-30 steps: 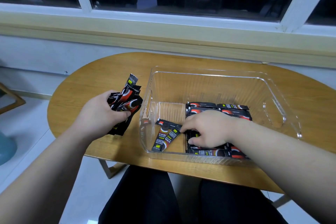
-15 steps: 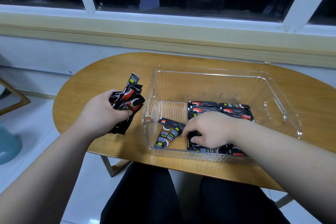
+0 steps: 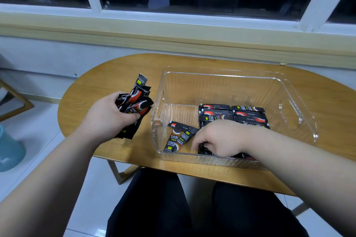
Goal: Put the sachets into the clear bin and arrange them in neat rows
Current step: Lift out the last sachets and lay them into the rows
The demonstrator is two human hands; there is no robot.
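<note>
A clear plastic bin stands on the oval wooden table. Inside it, black-and-red sachets lie flat in two rows along the middle and right. A few loose sachets lie crooked at the bin's near left corner. My right hand reaches down into the bin at the near end of the rows, fingers curled onto sachets there; what they grasp is hidden. My left hand hovers left of the bin, gripping a bundle of several sachets that fan upward.
A window ledge and wall run behind the table. A teal bin stands on the floor at far left, next to a wooden frame. My dark-trousered legs sit under the table's near edge.
My right hand has slid slightly toward the bin's near wall, fingers curling down onto the row's end. My left hand keeps the bundle in about the same place.
</note>
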